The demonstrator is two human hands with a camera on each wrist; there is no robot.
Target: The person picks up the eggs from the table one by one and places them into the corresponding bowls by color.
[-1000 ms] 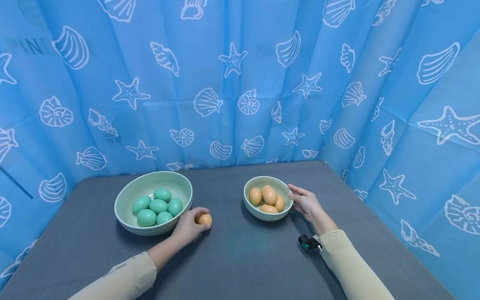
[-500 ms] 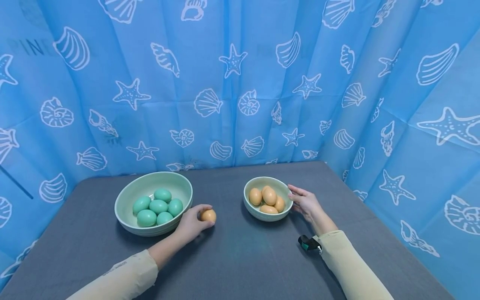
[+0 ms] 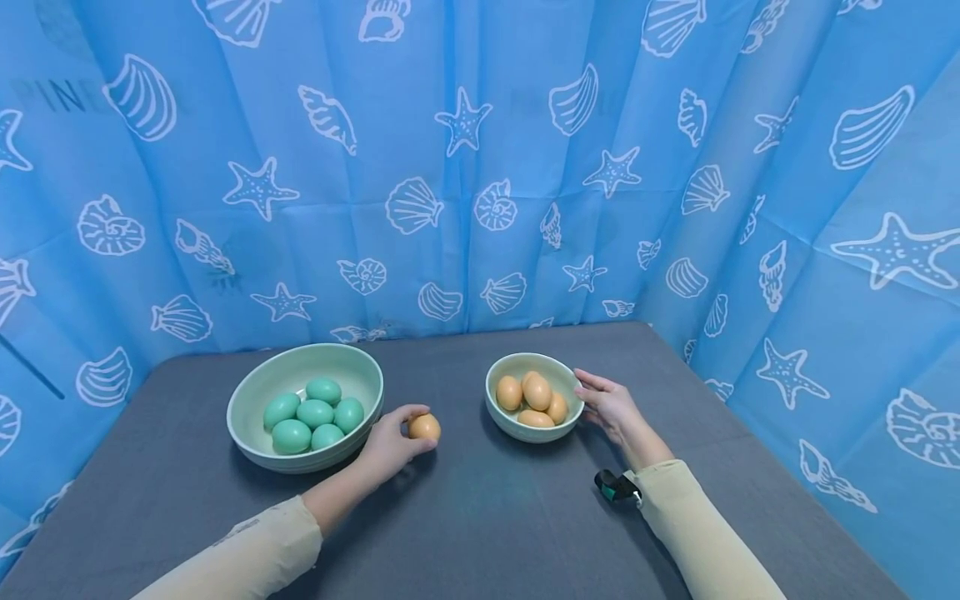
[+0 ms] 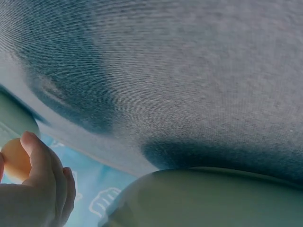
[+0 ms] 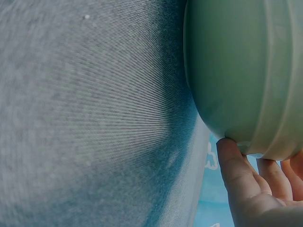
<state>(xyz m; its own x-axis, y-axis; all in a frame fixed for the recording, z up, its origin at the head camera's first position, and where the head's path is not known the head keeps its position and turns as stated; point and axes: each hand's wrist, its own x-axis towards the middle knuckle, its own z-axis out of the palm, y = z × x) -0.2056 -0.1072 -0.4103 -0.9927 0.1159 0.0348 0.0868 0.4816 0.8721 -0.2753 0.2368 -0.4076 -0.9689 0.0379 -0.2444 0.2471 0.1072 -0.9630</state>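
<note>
My left hand [image 3: 390, 443] pinches a tan egg [image 3: 425, 427] between thumb and fingers, held above the table just right of the large green bowl [image 3: 247, 442]. Several green eggs [image 3: 315, 413] lie in that bowl. The left wrist view also shows this egg [image 4: 16, 160] at the fingertips, partly cut off by the frame edge. Across the table, my right hand [image 3: 617, 412] touches the right side of a smaller pale green bowl [image 3: 498, 418], which contains several tan eggs [image 3: 537, 392]. In the right wrist view, extended fingers [image 5: 235, 165] rest against this bowl's outer wall.
Both bowls stand on a grey cloth-covered table [image 3: 465, 533], with bare cloth between them. A blue curtain [image 3: 420, 167] printed with shells and starfish hangs behind and to the right. A black strap [image 3: 615, 485] hangs by the right sleeve.
My left hand has carried the tan egg a little to the right and away from the large bowl. My right hand and both bowls have stayed in place.
</note>
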